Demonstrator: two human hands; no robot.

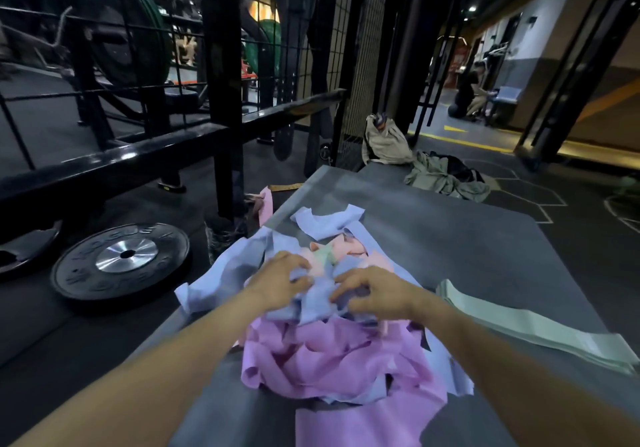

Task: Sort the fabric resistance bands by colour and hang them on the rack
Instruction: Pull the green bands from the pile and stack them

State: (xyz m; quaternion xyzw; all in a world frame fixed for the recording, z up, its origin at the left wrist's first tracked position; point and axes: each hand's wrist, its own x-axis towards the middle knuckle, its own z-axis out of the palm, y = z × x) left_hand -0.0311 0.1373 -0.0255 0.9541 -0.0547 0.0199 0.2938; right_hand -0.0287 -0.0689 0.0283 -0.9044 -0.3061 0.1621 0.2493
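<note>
At nine o'clock a weight plate [121,261] lies on the floor beside the grey mat [467,249]. Centre, left hand [282,282] and right hand [372,292] curl into lavender bands [242,266] above the pink bands [329,356]. At three o'clock, stacked green bands [540,329] suggest sorting has begun; nothing looks hung on the rack [221,65] yet. Bare mat lies beyond.

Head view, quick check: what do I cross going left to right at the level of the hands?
Black weight plate → left hand on the blue bands → right hand → stack of green bands.
</note>
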